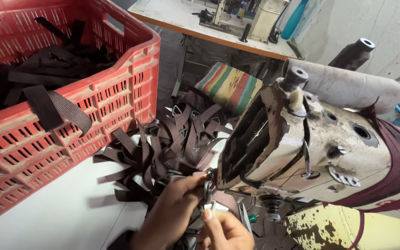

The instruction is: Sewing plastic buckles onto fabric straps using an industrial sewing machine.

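Two hands: both at the desk's near edge, under the sewing machine (311,143) head.
Left hand (174,210): fingers pinched on a metal buckle (208,184).
Right hand (225,231): fingers curled; hold unclear.
Strap pile (172,143): mid-desk, beside the red crate (116,92).

Sewing workshop: worn industrial sewing machine (320,148) at 3 o'clock, red plastic crate (70,111) of dark webbing straps at 10, loose strap pile (163,143) center, second sewing table (200,21) at 12.
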